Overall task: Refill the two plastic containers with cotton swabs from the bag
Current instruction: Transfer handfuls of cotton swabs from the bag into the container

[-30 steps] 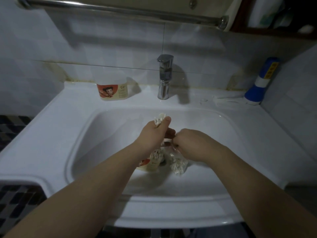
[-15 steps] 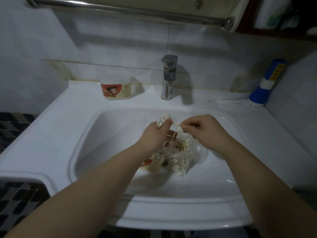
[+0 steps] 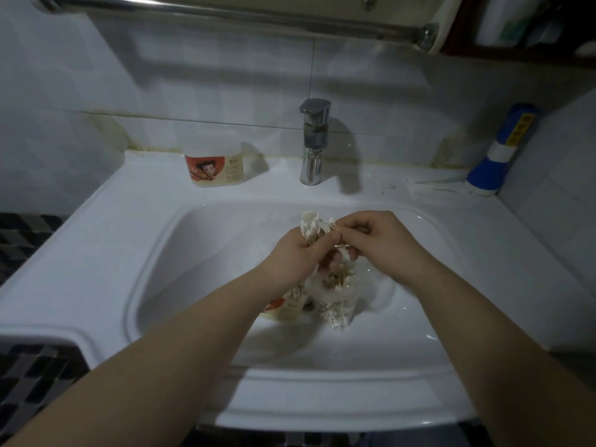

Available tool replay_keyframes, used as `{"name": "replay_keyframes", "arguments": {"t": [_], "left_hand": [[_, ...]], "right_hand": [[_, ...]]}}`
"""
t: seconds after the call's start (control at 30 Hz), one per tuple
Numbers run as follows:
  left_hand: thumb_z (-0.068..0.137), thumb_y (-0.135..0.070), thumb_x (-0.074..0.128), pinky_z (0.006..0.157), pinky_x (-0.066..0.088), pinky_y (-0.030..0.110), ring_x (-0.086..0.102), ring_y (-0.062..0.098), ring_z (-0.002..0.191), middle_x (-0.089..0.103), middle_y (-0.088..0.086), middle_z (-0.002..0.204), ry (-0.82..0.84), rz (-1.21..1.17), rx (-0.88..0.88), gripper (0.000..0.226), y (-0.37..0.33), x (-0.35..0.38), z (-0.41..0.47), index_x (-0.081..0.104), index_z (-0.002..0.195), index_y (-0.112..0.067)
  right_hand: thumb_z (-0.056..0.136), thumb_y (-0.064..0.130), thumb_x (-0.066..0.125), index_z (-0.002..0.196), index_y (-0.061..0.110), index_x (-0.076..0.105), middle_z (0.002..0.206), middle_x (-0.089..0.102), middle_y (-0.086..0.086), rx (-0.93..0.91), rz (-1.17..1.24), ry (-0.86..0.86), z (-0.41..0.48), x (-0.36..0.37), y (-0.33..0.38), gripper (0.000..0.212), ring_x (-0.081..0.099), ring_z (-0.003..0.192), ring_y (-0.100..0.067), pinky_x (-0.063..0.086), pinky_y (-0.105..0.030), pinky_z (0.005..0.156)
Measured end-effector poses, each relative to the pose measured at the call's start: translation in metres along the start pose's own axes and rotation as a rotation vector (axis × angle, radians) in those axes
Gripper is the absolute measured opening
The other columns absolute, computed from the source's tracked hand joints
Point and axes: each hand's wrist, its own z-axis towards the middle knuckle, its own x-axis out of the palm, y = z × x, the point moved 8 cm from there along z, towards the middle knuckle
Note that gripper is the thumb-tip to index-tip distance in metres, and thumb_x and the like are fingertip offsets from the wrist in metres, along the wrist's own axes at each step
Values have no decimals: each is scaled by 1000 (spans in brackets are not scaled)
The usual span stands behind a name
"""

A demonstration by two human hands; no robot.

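Note:
My left hand [image 3: 300, 253] grips a bundle of cotton swabs [image 3: 313, 224], their white tips sticking up above the thumb. My right hand [image 3: 380, 243] pinches a few swabs beside that bundle, fingertips touching the left hand's. Below both hands a clear plastic bag of swabs [image 3: 337, 298] hangs into the sink basin [image 3: 200, 279]. One plastic container [image 3: 285, 308] with a red cartoon label lies in the basin under my left wrist, partly hidden, swabs showing at its mouth. A second container [image 3: 214, 162] with the same label stands upright on the sink's back ledge, left of the tap.
A chrome tap [image 3: 313, 140] rises at the back centre. A blue and white torch [image 3: 500, 153] leans in the right corner. A metal rail [image 3: 225, 12] runs overhead. Dark mosaic tiles [image 3: 25, 237] border the sink on the left.
My right hand rose out of the bag with a few swabs and came up against the bundle in my left hand. The left hand stayed put.

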Motion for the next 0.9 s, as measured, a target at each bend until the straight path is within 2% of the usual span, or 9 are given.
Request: {"name": "replay_keyframes", "arguments": {"t": [0.13, 0.27, 0.37, 0.43, 0.53, 0.63, 0.7, 0.83, 0.9], "left_hand": [[104, -21, 55, 55, 49, 22, 60, 13, 52, 68, -1, 63, -61, 92, 20, 31, 0, -6, 4, 65, 75, -19], [105, -14, 50, 51, 45, 22, 54, 13, 50, 64, -3, 61, -30, 17, -33, 3, 7, -4, 6, 52, 104, -14], [105, -14, 48, 57, 47, 26, 55, 14, 54, 65, -4, 65, -28, 52, -43, 12, 8, -2, 6, 51, 117, -17], [104, -15, 48, 61, 48, 30, 55, 13, 55, 64, -6, 64, -26, 104, -41, 9, 6, -3, 5, 57, 105, -13], [103, -17, 51, 61, 50, 31, 52, 10, 52, 56, -10, 55, 17, 153, -59, 22, 8, 1, 2, 63, 85, -11], [104, -26, 52, 51, 47, 21, 52, 7, 48, 55, -11, 50, 46, 196, -91, 26, 12, 6, -1, 67, 85, -20], [104, -31, 51, 51, 47, 20, 52, 6, 49, 56, -13, 49, 32, 220, -110, 28, 14, 7, 0, 63, 79, -25], [102, -48, 52, 61, 50, 33, 55, 14, 52, 54, -8, 51, -55, 186, -103, 42, 15, -1, 3, 51, 70, -22], [100, -46, 58, 65, 55, 39, 59, 19, 54, 57, -4, 55, -112, 58, -106, 41, 16, -9, 4, 54, 73, -16]], "right_hand": [[98, 12, 67, 97, 5, 76, 76, 73, 0, 23, 37, -29, 1, -6, -2, 12, 56, 55, -13, 52, -22, 58], [98, 13, 68, 100, 6, 75, 79, 73, -2, 30, 50, -66, 2, -10, -4, 10, 56, 52, -8, 50, -18, 56], [97, 12, 68, 98, 9, 76, 77, 72, -1, 20, 29, -103, 3, -11, -6, 8, 55, 49, -4, 48, -16, 52], [97, 9, 67, 99, 6, 75, 73, 72, 0, 25, 60, -120, 4, -11, -8, 9, 56, 49, -8, 49, -18, 52], [98, 8, 66, 98, 6, 75, 71, 72, 1, 38, 128, -139, 5, -10, -12, 9, 59, 60, -19, 52, -24, 54], [98, 12, 66, 92, 17, 75, 73, 73, 3, 24, 106, -125, 7, -7, -11, 12, 60, 62, -24, 52, -28, 55], [98, 14, 67, 91, 18, 75, 72, 72, 4, 9, 142, -153, 8, -8, -10, 11, 60, 61, -21, 51, -26, 54], [99, 12, 64, 93, 20, 75, 69, 70, 7, -47, 186, -286, 8, -23, -7, 14, 59, 59, -13, 50, -23, 53], [98, 12, 66, 91, 22, 75, 69, 70, 6, -52, 181, -278, 7, -25, -6, 15, 59, 60, -12, 50, -22, 53]]}}
